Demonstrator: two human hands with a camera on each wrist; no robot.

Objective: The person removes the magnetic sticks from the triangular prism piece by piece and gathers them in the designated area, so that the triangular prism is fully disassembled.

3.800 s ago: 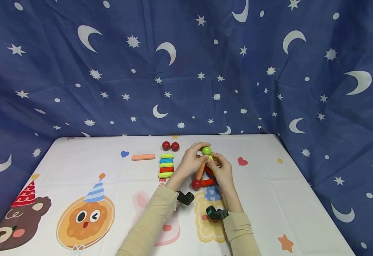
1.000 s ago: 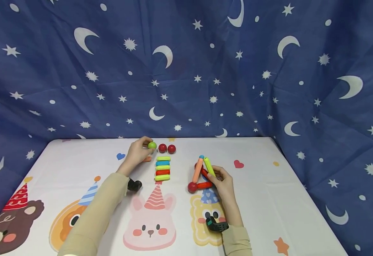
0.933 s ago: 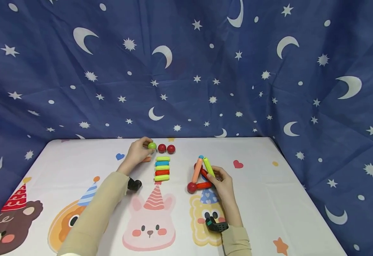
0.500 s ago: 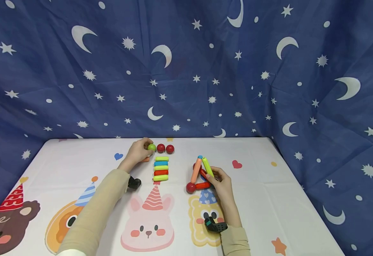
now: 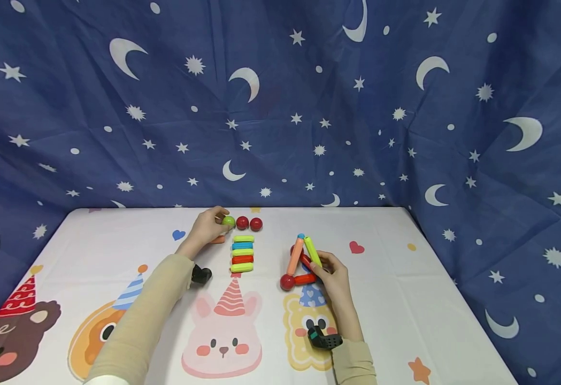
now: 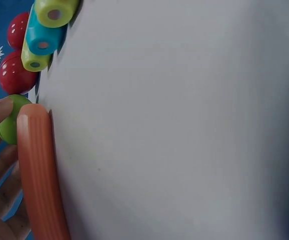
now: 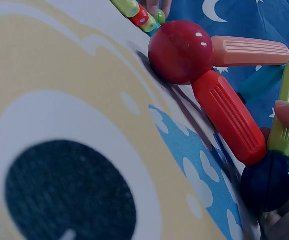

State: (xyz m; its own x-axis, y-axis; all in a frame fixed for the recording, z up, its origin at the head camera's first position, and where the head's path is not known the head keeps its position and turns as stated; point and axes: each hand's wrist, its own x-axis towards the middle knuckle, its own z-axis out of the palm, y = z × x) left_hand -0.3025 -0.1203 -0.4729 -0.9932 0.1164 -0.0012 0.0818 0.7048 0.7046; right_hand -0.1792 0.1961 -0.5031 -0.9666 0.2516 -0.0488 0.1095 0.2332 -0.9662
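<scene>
My left hand (image 5: 205, 227) pinches a green ball (image 5: 229, 221) at the back of the table, beside two red balls (image 5: 243, 222). In the left wrist view my thumb lies on that ball, just behind an orange stick (image 6: 37, 165). My right hand (image 5: 336, 278) holds a lime stick (image 5: 312, 250) of a toy frame built from sticks and balls. The frame has a red ball (image 5: 287, 282) at its near left corner, red sticks (image 5: 305, 279) low down and a leaning orange stick (image 5: 296, 256). The right wrist view shows a dark blue ball (image 7: 268, 181) under the lime stick and a blue stick (image 7: 262, 82) behind.
A column of short sticks in lime, blue and red (image 5: 243, 253) lies between my hands, in front of the red balls. The white tablecloth (image 5: 396, 321) has printed cartoon animals. A blue curtain (image 5: 280, 133) with moons and stars hangs behind the table's far edge.
Earlier both hands were at the top of the frame with the green ball. My left hand has since carried the ball left and lowered it beside the red balls; my right hand stayed at the frame.
</scene>
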